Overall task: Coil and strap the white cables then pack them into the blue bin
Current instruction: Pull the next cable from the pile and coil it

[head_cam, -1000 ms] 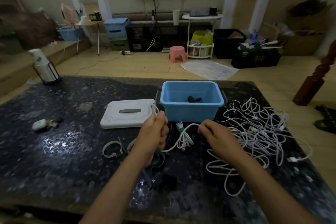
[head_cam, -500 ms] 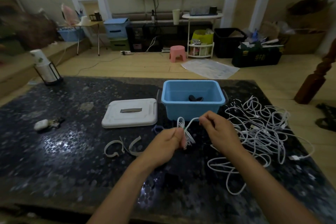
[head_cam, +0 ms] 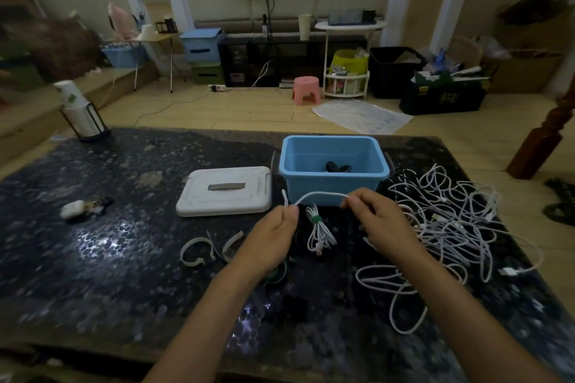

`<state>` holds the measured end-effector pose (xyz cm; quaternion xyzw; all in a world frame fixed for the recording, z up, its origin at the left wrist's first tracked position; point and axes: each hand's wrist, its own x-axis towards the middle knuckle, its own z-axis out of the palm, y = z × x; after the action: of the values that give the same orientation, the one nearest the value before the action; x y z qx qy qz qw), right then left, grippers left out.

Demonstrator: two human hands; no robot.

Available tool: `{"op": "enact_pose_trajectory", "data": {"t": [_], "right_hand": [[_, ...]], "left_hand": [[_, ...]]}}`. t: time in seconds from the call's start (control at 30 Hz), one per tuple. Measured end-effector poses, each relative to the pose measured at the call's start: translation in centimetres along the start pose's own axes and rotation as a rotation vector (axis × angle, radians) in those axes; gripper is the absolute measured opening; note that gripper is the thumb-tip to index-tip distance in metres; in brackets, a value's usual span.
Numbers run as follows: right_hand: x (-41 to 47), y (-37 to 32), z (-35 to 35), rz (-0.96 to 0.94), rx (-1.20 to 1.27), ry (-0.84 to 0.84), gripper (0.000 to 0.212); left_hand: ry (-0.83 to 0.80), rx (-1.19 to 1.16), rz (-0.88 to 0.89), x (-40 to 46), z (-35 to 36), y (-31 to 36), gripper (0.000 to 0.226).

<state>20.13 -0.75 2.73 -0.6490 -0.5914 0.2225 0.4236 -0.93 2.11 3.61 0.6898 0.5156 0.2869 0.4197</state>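
Seen from the head camera, a coiled white cable bundle [head_cam: 319, 232] cinched by a green strap [head_cam: 316, 220] now lies on the dark table [head_cam: 93, 258] between the person's hands, just in front of the blue bin [head_cam: 333, 169]; half a second earlier it was still held up in the left hand. The left hand [head_cam: 273, 235] now pinches a fresh white cable [head_cam: 320, 194] near its end while the right hand [head_cam: 378, 221] pinches it farther along, the span arched between them. One bundle looks finished but unpacked; the tangled cable pile [head_cam: 451, 227] waits beside the bin, spare white straps [head_cam: 199, 250] near the white lid [head_cam: 224, 191].
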Motion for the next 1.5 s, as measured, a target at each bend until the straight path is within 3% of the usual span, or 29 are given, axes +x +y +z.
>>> {"op": "enact_pose_trajectory", "data": {"t": [0.1, 0.27, 0.43, 0.6, 0.77, 1.03, 1.2, 1.4, 1.5], "right_hand": [[-0.9, -1.5, 1.3, -0.077, 0.085, -0.045, 0.020], [-2.5, -2.5, 3.3, -0.210, -0.037, -0.156, 0.013], [-2.8, -2.7, 3.7, -0.275, -0.116, -0.165, 0.013], [-2.6, -2.1, 3.7, -0.254, -0.138, -0.195, 0.021], [-2.4, -0.9, 3.4, -0.204, -0.220, -0.313, 0.032], [-2.9, -0.2, 4.2, -0.225, -0.329, -0.444, 0.025], [-2.2, 0.8, 3.1, -0.178, -0.349, -0.429, 0.030], [-0.7, 2.9, -0.3, -0.100, -0.373, -0.317, 0.034], [-0.4, 3.3, -1.1, -0.085, -0.342, -0.237, 0.033]], "left_hand": [[0.019, -0.078, -0.082, -0.2, 0.7, 0.7, 0.048], [-0.029, -0.228, -0.146, -0.4, 1.7, 1.7, 0.067], [0.025, -0.204, -0.100, 0.4, 2.1, 1.1, 0.036], [0.033, -0.196, -0.029, 0.2, 1.9, 1.4, 0.036], [0.160, -0.363, 0.013, 0.7, 1.5, 0.9, 0.037], [0.265, -0.462, 0.073, 1.1, 2.0, 1.6, 0.038], [0.122, -0.855, 0.036, 0.5, 1.6, 3.1, 0.042], [-0.004, -0.773, 0.046, 0.1, -1.4, 3.0, 0.040], [-0.083, -0.570, 0.036, -0.2, -1.5, 2.5, 0.032]]}}
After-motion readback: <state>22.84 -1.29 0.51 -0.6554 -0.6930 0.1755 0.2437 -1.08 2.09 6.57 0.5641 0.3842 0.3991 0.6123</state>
